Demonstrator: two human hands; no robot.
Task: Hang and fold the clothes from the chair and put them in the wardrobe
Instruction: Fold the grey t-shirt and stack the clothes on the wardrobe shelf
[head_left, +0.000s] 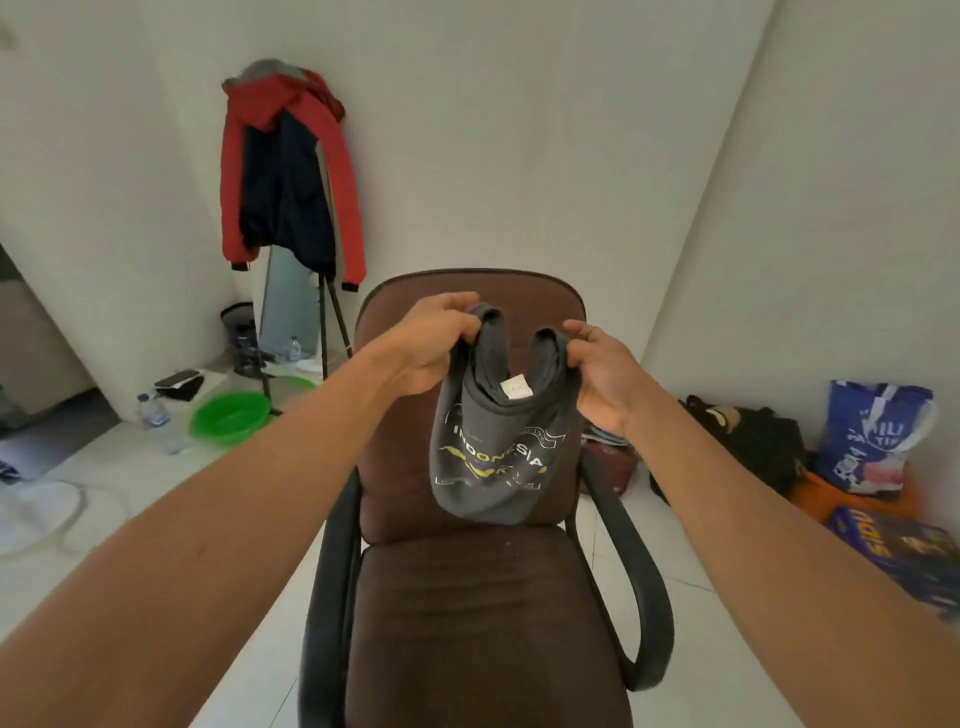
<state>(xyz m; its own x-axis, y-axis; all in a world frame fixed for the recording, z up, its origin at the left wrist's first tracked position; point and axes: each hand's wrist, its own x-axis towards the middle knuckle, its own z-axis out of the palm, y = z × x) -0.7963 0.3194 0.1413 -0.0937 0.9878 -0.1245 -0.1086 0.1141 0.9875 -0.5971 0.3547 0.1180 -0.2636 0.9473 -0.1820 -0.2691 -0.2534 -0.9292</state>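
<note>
White-walled room: above the brown chair (467, 597), its seat bare, the left hand (431, 343) and right hand (602, 374) each pinch the grey T-shirt (493, 457), hanging unfolded; wardrobe unseen, storing remains.

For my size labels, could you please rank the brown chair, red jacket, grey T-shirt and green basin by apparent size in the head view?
1. brown chair
2. red jacket and grey T-shirt look alike; the T-shirt is bunched and nearer, so unranked
3. green basin
</note>
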